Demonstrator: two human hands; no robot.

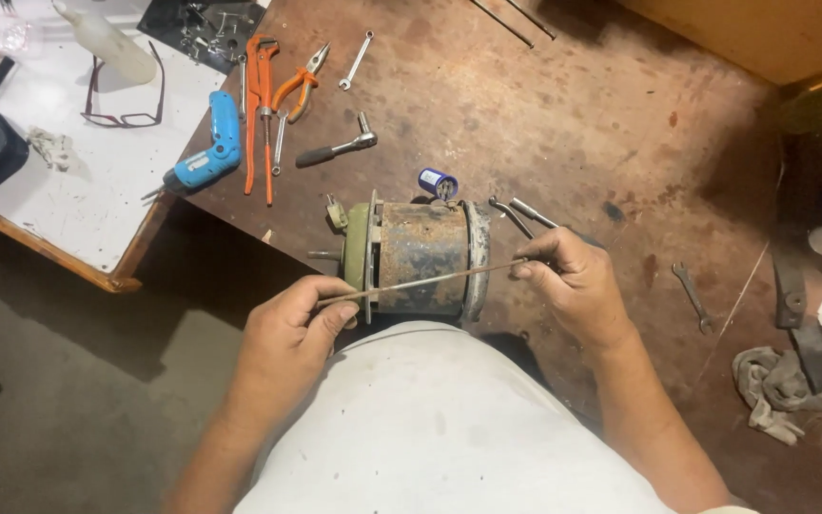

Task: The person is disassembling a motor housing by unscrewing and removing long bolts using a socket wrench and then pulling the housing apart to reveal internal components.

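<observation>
Brown workbench [563,114]. Rusty motor [420,259] at near edge, axis left-right. Thin rod [420,283] lies along its near side, parallel. Left hand [287,333] pinches left end; right hand [577,281] pinches right end.

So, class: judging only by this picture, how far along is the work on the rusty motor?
Done: tools lie out on the bench, such as the orange wrench, and the rusty motor lies on its side. In hand: the left hand and right hand hold a long thin rod across it. Left: the housing looks closed.
</observation>
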